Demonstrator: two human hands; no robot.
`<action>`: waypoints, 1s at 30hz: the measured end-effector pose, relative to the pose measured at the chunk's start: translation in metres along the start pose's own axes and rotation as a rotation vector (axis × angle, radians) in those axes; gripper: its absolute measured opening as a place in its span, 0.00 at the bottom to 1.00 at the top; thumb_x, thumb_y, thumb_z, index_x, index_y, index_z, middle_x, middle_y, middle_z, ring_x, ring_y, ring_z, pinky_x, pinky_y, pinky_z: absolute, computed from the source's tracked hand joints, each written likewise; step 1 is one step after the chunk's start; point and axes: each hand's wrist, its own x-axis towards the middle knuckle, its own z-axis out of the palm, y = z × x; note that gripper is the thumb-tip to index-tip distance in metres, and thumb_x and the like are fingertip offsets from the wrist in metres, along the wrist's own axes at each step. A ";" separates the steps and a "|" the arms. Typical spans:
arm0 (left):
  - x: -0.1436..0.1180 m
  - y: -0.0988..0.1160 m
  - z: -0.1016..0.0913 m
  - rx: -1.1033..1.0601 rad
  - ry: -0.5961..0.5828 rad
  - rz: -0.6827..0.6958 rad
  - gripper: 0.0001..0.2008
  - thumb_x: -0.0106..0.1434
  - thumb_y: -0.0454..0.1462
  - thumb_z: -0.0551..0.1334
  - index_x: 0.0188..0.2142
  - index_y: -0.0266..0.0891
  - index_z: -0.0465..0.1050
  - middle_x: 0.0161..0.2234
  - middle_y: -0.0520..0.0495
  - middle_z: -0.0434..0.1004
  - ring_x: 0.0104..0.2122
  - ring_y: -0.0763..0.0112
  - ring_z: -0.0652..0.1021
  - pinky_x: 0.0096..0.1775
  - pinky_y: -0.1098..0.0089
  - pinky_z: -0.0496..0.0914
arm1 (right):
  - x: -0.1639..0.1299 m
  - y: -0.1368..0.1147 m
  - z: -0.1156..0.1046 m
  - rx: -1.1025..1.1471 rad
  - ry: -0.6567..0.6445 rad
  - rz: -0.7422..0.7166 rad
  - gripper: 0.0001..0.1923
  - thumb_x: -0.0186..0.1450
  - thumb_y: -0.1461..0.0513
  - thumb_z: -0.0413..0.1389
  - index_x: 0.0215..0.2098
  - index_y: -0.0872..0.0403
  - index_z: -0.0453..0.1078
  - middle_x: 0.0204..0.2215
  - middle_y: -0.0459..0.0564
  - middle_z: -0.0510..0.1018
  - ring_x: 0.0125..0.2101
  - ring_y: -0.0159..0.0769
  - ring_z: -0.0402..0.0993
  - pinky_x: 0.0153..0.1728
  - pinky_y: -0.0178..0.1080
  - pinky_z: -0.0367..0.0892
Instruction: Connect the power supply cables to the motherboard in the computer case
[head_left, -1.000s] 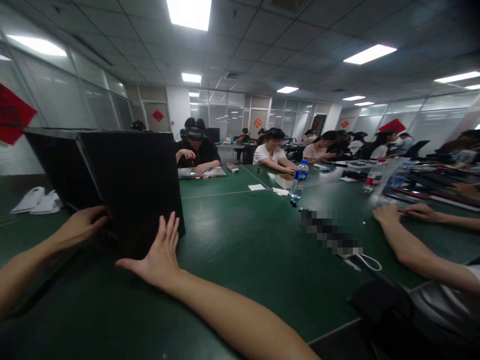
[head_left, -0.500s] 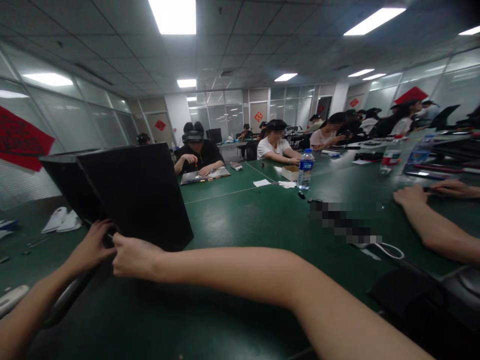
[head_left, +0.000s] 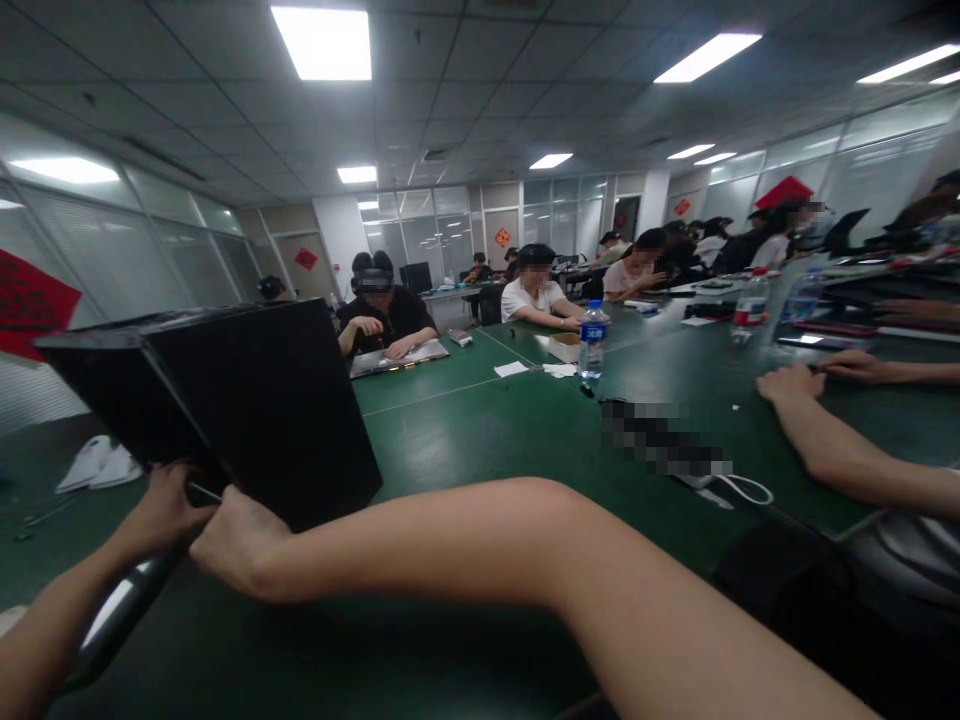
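Note:
A large black box-shaped case point(head_left: 262, 400), which looks like a computer case, stands upright on the green table point(head_left: 450, 430) at the left. My right hand point(head_left: 240, 545) is closed in a fist at its lower near corner. A thin metal rod point(head_left: 202, 490), perhaps a screwdriver shaft, runs from that fist toward my left hand point(head_left: 169, 510). My left hand is curled against the case's lower edge, fingertips at the rod. What lies inside the right fist is hidden. Beneath my left forearm is a dark-edged object point(head_left: 112, 620) with a bright face.
White gloves point(head_left: 101, 462) lie left of the case. To the right are a water bottle point(head_left: 592, 340), a small open box point(head_left: 564, 347), papers point(head_left: 511, 369) and a blurred dark item with a white cable point(head_left: 750, 488). A co-worker's forearms point(head_left: 847, 450) rest at the right; other people sit opposite.
The view has turned a little to the right, so most things sit further left. Both hands have moved slightly down and left, and more of the thin rod shows between them.

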 end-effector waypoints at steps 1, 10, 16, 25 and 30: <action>0.000 0.004 0.002 -0.012 -0.002 -0.007 0.31 0.40 0.56 0.59 0.40 0.41 0.61 0.53 0.29 0.68 0.58 0.39 0.69 0.59 0.50 0.68 | -0.007 -0.001 0.001 -0.007 -0.010 0.019 0.21 0.71 0.70 0.43 0.52 0.57 0.75 0.51 0.50 0.80 0.47 0.39 0.79 0.53 0.46 0.71; 0.008 0.071 0.028 0.075 0.025 0.242 0.28 0.48 0.56 0.64 0.39 0.40 0.60 0.44 0.32 0.73 0.54 0.40 0.70 0.64 0.46 0.56 | -0.097 0.012 0.028 0.008 0.006 0.142 0.17 0.72 0.68 0.48 0.39 0.55 0.80 0.39 0.52 0.83 0.38 0.44 0.79 0.39 0.46 0.66; 0.002 0.120 0.025 0.104 0.111 0.303 0.29 0.51 0.57 0.66 0.39 0.37 0.66 0.43 0.29 0.73 0.53 0.37 0.72 0.59 0.49 0.64 | -0.162 0.042 0.035 0.005 0.032 0.214 0.17 0.73 0.66 0.49 0.38 0.55 0.80 0.35 0.52 0.83 0.39 0.45 0.78 0.38 0.44 0.62; -0.021 0.124 0.003 0.277 0.004 0.282 0.25 0.57 0.57 0.65 0.37 0.37 0.67 0.39 0.35 0.74 0.44 0.46 0.74 0.46 0.58 0.69 | -0.155 0.020 0.041 0.023 0.045 0.228 0.15 0.72 0.68 0.51 0.35 0.55 0.80 0.34 0.52 0.83 0.36 0.41 0.76 0.38 0.43 0.62; -0.030 0.118 0.005 0.325 0.016 0.291 0.25 0.63 0.56 0.58 0.41 0.35 0.66 0.42 0.37 0.73 0.45 0.51 0.72 0.48 0.62 0.66 | -0.156 0.001 0.055 -0.072 0.219 0.279 0.14 0.72 0.69 0.50 0.36 0.57 0.77 0.34 0.54 0.82 0.37 0.42 0.75 0.41 0.45 0.64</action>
